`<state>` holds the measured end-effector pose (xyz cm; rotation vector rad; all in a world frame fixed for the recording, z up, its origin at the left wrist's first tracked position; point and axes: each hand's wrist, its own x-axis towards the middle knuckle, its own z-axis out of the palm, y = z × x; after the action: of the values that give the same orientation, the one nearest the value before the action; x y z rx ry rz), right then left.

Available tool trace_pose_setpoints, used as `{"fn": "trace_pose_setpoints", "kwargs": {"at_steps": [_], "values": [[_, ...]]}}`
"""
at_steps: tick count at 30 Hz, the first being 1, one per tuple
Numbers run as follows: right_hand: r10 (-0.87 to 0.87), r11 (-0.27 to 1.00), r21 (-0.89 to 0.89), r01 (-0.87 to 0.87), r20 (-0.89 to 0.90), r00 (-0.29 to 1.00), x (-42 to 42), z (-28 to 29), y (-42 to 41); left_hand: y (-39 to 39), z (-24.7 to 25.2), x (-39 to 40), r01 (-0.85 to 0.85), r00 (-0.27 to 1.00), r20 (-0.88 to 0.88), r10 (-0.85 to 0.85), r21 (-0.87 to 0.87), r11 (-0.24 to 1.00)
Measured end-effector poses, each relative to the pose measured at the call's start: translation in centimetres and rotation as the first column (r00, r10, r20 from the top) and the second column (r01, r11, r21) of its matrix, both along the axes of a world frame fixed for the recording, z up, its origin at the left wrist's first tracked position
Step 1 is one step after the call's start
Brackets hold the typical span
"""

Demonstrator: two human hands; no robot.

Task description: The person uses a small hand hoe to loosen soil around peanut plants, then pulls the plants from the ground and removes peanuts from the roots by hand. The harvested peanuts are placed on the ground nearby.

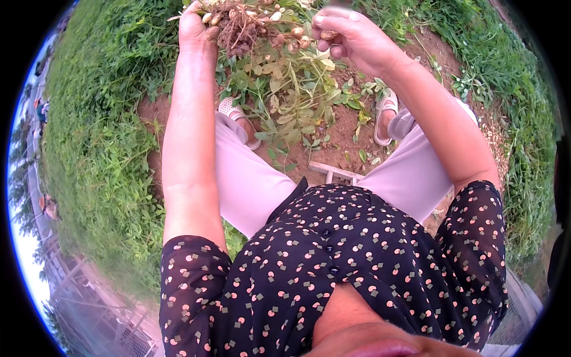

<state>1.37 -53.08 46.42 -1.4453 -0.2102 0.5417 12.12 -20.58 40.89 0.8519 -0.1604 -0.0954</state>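
At the top left of the view my left hand [195, 27] grips an uprooted peanut plant near its roots. Reddish soil clings to the root clump [241, 33], and several pale peanut pods [298, 32] hang around it. To the right of the pods, my right hand [352, 38] holds a brown peanut pod [329, 35] with its fingers curled; the hand does not touch the clump. Yellowing peanut leaves and stems [290, 89] lie or hang below the clump, between my feet. The upper ends of the held plant are cut off by the picture's edge.
Dense green peanut plants [107, 147] grow on the left, with more [531, 178] on the right. Loose pods [495, 138] lie beyond my right leg. A low wooden stool [334, 170] shows between my legs on reddish soil [348, 129]. Other people [49, 207] are far off at left.
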Motion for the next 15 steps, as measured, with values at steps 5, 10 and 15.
{"fn": "trace_pose_setpoints", "kwargs": {"at_steps": [5, 10, 15], "values": [[0.115, 0.903, -0.428, 0.043, 0.338, 0.934, -0.3, -1.0, 1.6, 0.4, -1.0, 0.4, -0.09, 0.996, -0.005, 0.09, 0.05, 0.995], [0.113, 0.819, -0.549, 0.17, 0.444, 0.889, -0.6, -1.2, 2.3, -6.5, 2.3, -1.6, -0.152, 0.939, -0.309, 0.152, 0.023, 0.988], [0.125, 0.8, -0.552, 0.234, 0.536, 0.835, -0.6, -1.1, 3.3, -5.8, 2.4, -1.5, -0.075, 0.957, -0.287, 0.051, -0.073, 0.995]]}}
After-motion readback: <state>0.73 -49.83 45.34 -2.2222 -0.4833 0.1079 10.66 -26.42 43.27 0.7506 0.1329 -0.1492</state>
